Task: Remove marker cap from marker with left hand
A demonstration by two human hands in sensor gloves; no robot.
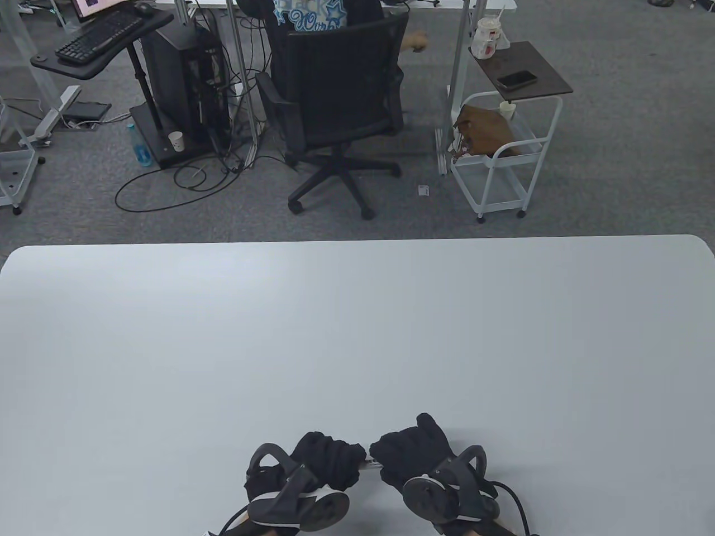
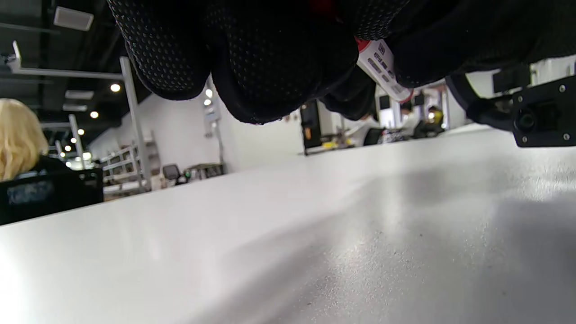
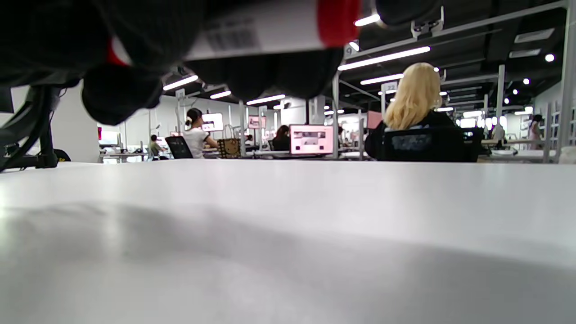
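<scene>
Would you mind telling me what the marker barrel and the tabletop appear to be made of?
The marker looks like smooth white plastic with printed barcode text and red bands. The table seems a matte white laminate; the left wrist view shows fine speckled texture and soft reflections.

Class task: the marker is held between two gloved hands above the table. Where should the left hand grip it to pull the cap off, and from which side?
Probably the marker end inside the left hand, approached from the left along its near-horizontal axis. The right hand holds the white barrel; the cap itself is hidden.
</scene>
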